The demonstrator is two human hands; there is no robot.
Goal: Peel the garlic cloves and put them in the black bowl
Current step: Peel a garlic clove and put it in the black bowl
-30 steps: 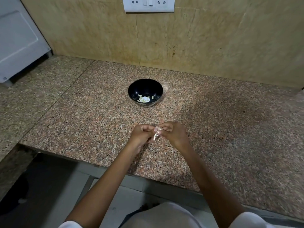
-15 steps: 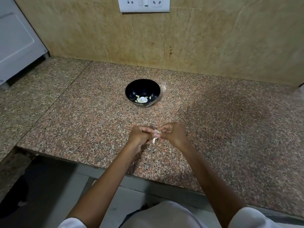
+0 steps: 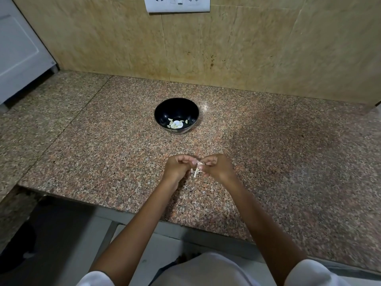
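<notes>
A black bowl (image 3: pixel 162 112) stands on the speckled granite counter, with several pale peeled garlic cloves (image 3: pixel 175 124) at its bottom. Nearer to me, above the counter's front part, my left hand (image 3: pixel 177 167) and my right hand (image 3: pixel 216 167) meet with curled fingers. Between their fingertips they pinch one garlic clove (image 3: pixel 196 171), and a thin strip of pale skin hangs down from it. Most of the clove is hidden by my fingers.
The granite counter (image 3: pixel 288 153) ends in a front edge just under my forearms. A tan tiled wall with a white socket plate (image 3: pixel 177 4) rises behind the bowl. A white appliance (image 3: pixel 18 52) stands at the far left.
Both hands stay together on the clove. The strip of skin hanging below my fingers has come a little further off. The camera view has shifted slightly.
</notes>
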